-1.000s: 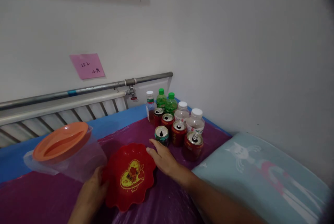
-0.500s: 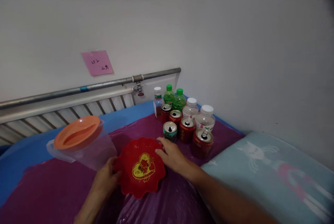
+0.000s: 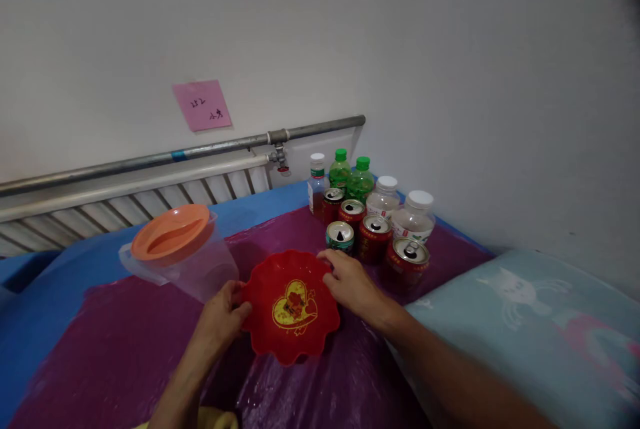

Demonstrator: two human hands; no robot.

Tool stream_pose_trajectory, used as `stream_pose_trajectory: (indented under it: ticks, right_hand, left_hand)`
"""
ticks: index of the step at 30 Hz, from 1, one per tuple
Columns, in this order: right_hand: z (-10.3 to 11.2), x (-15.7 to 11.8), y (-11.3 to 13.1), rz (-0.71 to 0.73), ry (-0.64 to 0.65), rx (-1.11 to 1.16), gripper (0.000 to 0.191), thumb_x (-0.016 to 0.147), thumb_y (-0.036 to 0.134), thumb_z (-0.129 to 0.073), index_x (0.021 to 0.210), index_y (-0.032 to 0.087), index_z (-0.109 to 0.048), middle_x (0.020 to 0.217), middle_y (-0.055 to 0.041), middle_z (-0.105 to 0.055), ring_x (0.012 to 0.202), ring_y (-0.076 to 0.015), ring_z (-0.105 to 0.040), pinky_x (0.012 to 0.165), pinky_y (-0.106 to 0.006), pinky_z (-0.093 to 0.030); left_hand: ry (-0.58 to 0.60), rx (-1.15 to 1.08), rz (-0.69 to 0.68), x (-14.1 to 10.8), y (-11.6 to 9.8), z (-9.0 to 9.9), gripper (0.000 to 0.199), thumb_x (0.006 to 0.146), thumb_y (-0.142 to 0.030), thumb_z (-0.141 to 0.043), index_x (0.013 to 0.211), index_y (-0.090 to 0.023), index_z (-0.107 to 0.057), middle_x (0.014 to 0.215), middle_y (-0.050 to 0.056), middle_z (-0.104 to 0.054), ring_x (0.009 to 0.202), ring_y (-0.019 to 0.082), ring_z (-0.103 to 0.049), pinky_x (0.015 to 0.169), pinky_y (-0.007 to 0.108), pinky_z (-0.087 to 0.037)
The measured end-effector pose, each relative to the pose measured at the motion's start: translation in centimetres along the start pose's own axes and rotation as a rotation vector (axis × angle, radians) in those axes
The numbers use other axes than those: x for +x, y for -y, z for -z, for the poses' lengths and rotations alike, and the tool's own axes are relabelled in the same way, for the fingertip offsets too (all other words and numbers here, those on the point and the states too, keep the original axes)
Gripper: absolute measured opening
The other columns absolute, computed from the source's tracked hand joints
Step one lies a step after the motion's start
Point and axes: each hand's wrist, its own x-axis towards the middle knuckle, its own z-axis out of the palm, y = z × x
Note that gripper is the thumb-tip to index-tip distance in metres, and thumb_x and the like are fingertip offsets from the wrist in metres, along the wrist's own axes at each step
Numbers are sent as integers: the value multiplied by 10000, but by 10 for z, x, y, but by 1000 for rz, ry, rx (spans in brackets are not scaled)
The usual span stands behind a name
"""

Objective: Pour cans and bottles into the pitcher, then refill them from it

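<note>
A: Look at your left hand (image 3: 220,316). Half a second ago it is lower in the view; now it is higher, by the left rim of the red dish (image 3: 291,307).

B: Much of that is your head turning: the translucent pitcher (image 3: 213,269), its orange lid (image 3: 173,232) and the cans slide up and to the right too. A bit of something yellow (image 3: 217,419) also comes in at the bottom edge.

A: What about your grip?

B: Your left thumb and fingers pinch the scalloped rim. Your right hand (image 3: 353,282) is at the upper right rim, thumb and forefinger apart; I can't tell whether they squeeze it or only touch it.

A: And where do you have the dish?

B: Over the purple sheet (image 3: 130,336), between your hands, with the pitcher to its left and the green can (image 3: 340,236) just beyond your right fingertips. Whether it rests fully on the sheet, I can't tell.

A: Against the green can, it looks slightly closer than a second ago.

B: Slightly, so I'd judge you're making a small adjustment of its position, with a hand on either side to steady it.
</note>
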Motion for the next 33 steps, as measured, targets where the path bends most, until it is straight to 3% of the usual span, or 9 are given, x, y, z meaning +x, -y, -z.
stream_pose_trajectory:
  ticks: [4,11,22,33]
  right_hand:
    - [-1,0,1,11,24,-39,379,727,-10,-510,1032,159,-660,952,-72,-661,811,-180,-617,777,-303,-484]
    - [-12,4,-1,27,69,-40,359,750,-1,-497,1028,168,-648,983,-60,-649,867,-171,-623,799,-287,-488]
    - [-15,7,-1,65,70,-51,307,818,71,-519,1072,186,-648,984,-61,-657,869,-182,-634,817,-317,-510]
    - [-6,0,1,59,51,-113,376,864,236,-595,1234,170,-608,1127,-142,-679,938,-255,-669,846,-380,-521]
  left_hand:
    - [-30,82,14,2,2,-1,317,801,-132,-486,1114,-165,-532,848,40,-714,692,159,-676,596,240,-504]
    - [-109,229,27,6,2,4,349,795,-156,-537,1142,-143,-572,979,90,-723,923,197,-671,774,267,-476]
    - [-154,294,19,4,0,6,316,887,-254,-556,1178,-131,-571,1017,78,-692,878,185,-654,820,371,-506]
    - [-187,422,28,-7,-13,10,369,898,-357,-491,1169,-128,-594,1050,166,-720,992,269,-662,773,328,-443]
